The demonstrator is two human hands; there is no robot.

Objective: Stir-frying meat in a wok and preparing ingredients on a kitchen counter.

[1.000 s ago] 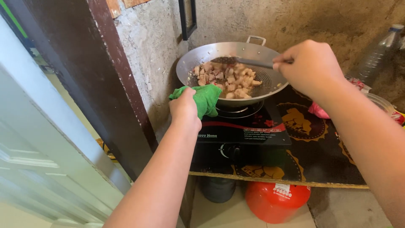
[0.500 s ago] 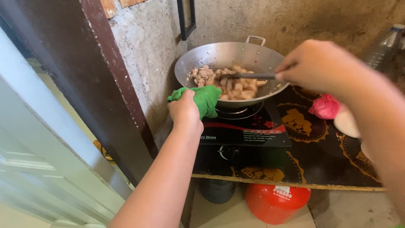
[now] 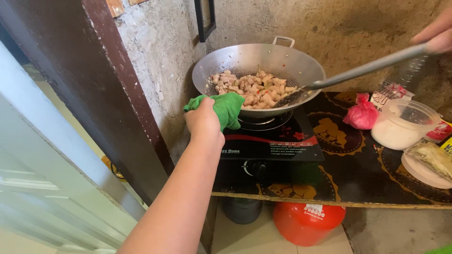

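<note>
While the left hand (image 3: pixel 203 120) stays clenched on the green cloth (image 3: pixel 225 107) at the near rim of the round metal wok (image 3: pixel 282 59), the right hand (image 3: pixel 437 34) has drawn back up and right — fingers closed on the long metal spatula (image 3: pixel 351 74). Its blade now rests at the edge of the pale meat pieces (image 3: pixel 252 88), above the black single-burner stove (image 3: pixel 273 143) — stirring paused.

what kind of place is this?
Likely a small home kitchen corner: a wok of chopped food sits on a single-burner stove against a rough concrete wall, with a red gas tank under the shelf. The left hand grips the wok through a green cloth.
</note>
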